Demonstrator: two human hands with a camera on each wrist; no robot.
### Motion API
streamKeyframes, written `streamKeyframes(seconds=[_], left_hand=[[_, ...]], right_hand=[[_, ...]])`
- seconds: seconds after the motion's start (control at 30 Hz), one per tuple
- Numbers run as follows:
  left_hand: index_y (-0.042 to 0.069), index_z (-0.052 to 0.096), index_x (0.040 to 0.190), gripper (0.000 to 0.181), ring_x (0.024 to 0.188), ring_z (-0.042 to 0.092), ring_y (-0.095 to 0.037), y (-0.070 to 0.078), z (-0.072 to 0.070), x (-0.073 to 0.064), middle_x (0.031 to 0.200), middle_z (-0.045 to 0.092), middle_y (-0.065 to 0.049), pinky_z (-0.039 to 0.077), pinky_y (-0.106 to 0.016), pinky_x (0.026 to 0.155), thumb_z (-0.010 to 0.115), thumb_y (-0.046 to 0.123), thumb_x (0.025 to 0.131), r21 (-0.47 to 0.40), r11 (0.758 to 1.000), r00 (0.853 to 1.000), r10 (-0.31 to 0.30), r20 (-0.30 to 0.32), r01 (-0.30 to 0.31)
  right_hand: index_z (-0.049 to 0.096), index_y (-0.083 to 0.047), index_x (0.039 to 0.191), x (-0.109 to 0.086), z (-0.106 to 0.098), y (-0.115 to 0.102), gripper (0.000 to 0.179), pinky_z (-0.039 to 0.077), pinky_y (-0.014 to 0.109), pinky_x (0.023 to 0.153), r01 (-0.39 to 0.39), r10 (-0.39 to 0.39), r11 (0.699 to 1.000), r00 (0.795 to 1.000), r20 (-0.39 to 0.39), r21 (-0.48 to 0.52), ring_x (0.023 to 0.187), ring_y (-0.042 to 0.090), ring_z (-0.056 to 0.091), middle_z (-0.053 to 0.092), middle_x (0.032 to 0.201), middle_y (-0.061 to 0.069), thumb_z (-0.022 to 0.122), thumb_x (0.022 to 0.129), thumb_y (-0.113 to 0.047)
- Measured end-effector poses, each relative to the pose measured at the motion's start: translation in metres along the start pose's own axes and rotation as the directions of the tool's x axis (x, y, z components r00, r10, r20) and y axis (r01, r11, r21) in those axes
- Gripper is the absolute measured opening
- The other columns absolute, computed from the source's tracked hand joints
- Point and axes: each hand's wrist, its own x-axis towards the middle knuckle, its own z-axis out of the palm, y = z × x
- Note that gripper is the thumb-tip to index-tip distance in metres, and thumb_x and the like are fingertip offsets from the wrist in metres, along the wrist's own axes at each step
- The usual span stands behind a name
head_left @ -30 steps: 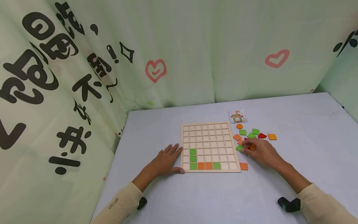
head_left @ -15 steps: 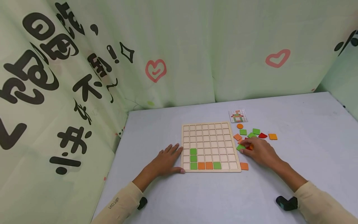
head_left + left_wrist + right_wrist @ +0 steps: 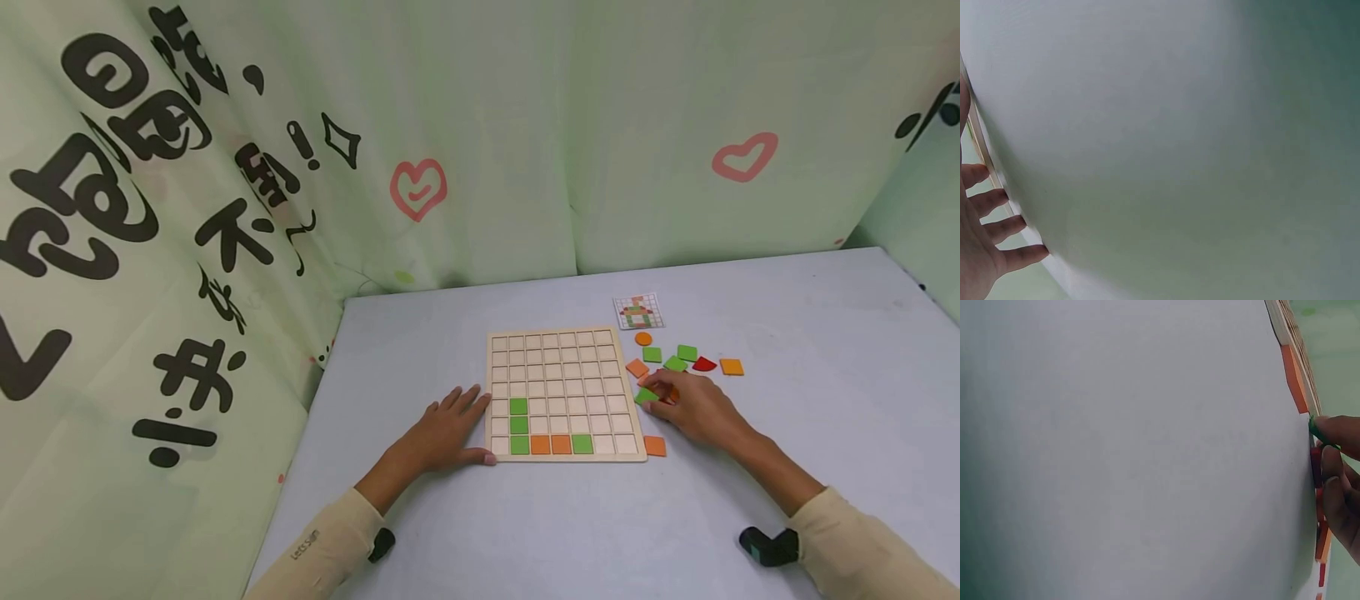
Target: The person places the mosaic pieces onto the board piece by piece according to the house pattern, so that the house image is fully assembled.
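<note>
My left hand [image 3: 442, 433] lies flat with spread fingers at the left edge of the wooden grid board [image 3: 566, 457], its thumb touching the lower left corner. The left wrist view shows straight fingers [image 3: 1019, 257] along that edge. To the right of the board, my right hand [image 3: 701, 408] pinches a green square tile [image 3: 646, 396] between thumb and finger. In the right wrist view the green tile [image 3: 1316, 430] shows tilted at the fingertips. Red and orange pieces beneath this hand are partly hidden. Several green and orange tiles fill cells at the board's lower left.
A small pattern card [image 3: 638, 311] lies behind the loose pieces. Around the right hand are an orange disc [image 3: 642, 338], a red piece [image 3: 704, 364], a yellow-orange square [image 3: 731, 367] and more tiles. One orange square [image 3: 655, 446] touches the board's right edge.
The right hand's fingers have shifted slightly over the loose pieces, and the green tile now shows tilted at their tips. The left hand and the board have stayed put.
</note>
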Motion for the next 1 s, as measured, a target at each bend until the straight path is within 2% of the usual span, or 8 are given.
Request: streamKeyframes(seconds=[0.1, 0.37, 0.57, 0.8, 1.0], left_hand=[[0.017, 0.028, 0.160, 0.098, 0.152, 0.027, -0.037, -0.0001, 0.0007, 0.0003, 0.166, 0.027, -0.008, 0.037, -0.060, 0.112, 0.061, 0.072, 0.085, 0.002, 1.000, 1.000, -0.001, 0.000, 0.001], [0.018, 0.029, 0.160, 0.098, 0.152, 0.027, -0.037, 0.0008, 0.0003, 0.0002, 0.166, 0.027, -0.008, 0.037, -0.061, 0.112, 0.061, 0.072, 0.085, 0.000, 1.000, 1.000, -0.011, 0.008, 0.011], [0.018, 0.028, 0.160, 0.097, 0.152, 0.027, -0.037, 0.0018, -0.0019, -0.0004, 0.166, 0.027, -0.008, 0.037, -0.060, 0.112, 0.060, 0.072, 0.086, 0.000, 1.000, 1.000, -0.012, 0.008, 0.012], [0.019, 0.027, 0.160, 0.097, 0.152, 0.025, -0.037, 0.0007, 0.0001, 0.0004, 0.167, 0.025, -0.007, 0.035, -0.060, 0.113, 0.061, 0.071, 0.086, -0.010, 1.000, 1.000, -0.018, 0.015, 0.018], [0.019, 0.027, 0.160, 0.098, 0.152, 0.026, -0.036, -0.0003, 0.0025, 0.0015, 0.167, 0.025, -0.006, 0.036, -0.060, 0.113, 0.059, 0.073, 0.085, 0.006, 1.000, 1.000, -0.016, 0.015, 0.016]], right_hand=[[0.069, -0.008, 0.114, -0.0007, -0.0012, -0.0005, 0.027, 0.043, 0.026, 0.064, 0.004, -0.004, 1.000, 1.000, 0.005, 0.015, 0.081, 0.017, 0.054, 0.063, 0.084, 0.000, 0.077, 0.088, -0.013], [0.070, -0.009, 0.118, -0.0035, -0.0046, -0.0015, 0.027, 0.047, 0.023, 0.064, 0.030, -0.031, 0.999, 0.999, 0.028, 0.032, 0.086, 0.020, 0.056, 0.065, 0.089, 0.002, 0.072, 0.091, -0.010], [0.070, -0.005, 0.119, -0.0024, -0.0079, -0.0035, 0.030, 0.047, 0.022, 0.057, 0.008, -0.017, 0.995, 0.997, 0.081, 0.103, 0.081, 0.019, 0.054, 0.065, 0.091, 0.004, 0.073, 0.089, -0.009], [0.068, -0.002, 0.122, -0.0014, -0.0082, -0.0044, 0.035, 0.050, 0.024, 0.056, -0.029, 0.002, 0.981, 0.990, 0.138, 0.192, 0.069, 0.017, 0.056, 0.063, 0.094, 0.008, 0.074, 0.088, -0.010], [0.068, 0.000, 0.122, -0.0028, -0.0049, -0.0073, 0.035, 0.052, 0.024, 0.058, -0.016, -0.033, 0.959, 0.985, 0.170, 0.282, 0.063, 0.014, 0.060, 0.063, 0.096, 0.009, 0.072, 0.088, -0.006]])
